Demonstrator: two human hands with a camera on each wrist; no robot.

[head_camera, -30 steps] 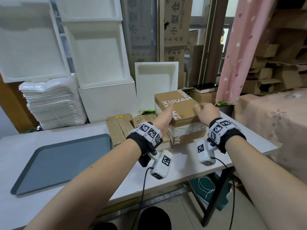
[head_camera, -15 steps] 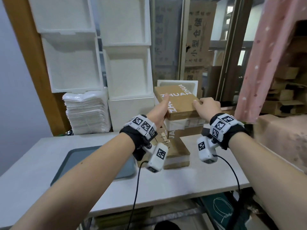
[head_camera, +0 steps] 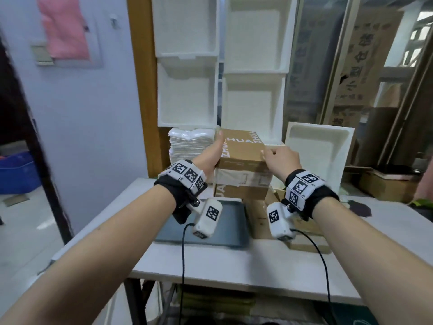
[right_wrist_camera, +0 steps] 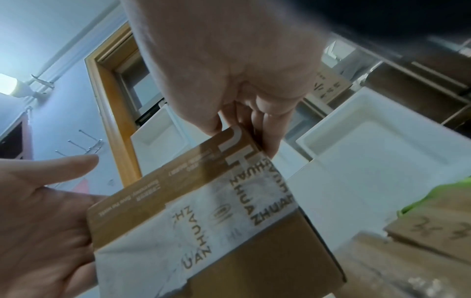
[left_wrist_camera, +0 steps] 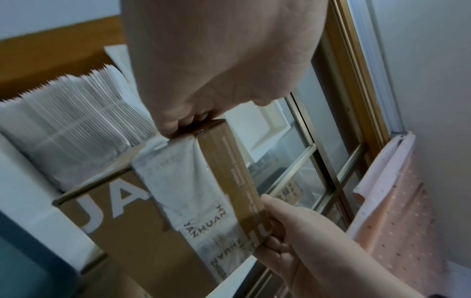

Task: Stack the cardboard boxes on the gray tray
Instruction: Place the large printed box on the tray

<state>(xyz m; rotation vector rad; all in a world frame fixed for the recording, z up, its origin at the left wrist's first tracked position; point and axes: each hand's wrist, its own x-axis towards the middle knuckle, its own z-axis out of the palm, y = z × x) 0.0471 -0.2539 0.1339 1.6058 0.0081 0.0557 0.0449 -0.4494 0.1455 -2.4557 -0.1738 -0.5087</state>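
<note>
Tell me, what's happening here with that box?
A person is holding a brown cardboard box up between both hands. The left hand grips its left edge, and the right hand pinches its right corner. The box hangs above the white table, roughly over the far edge of the gray tray. Other cardboard boxes lie on the table to the right of the tray.

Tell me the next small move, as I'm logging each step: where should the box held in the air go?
Probably lower the box down and slightly left onto the gray tray. The left hand and right hand grip its sides in the air, and the tray lies just below, no box showing on it.
</note>
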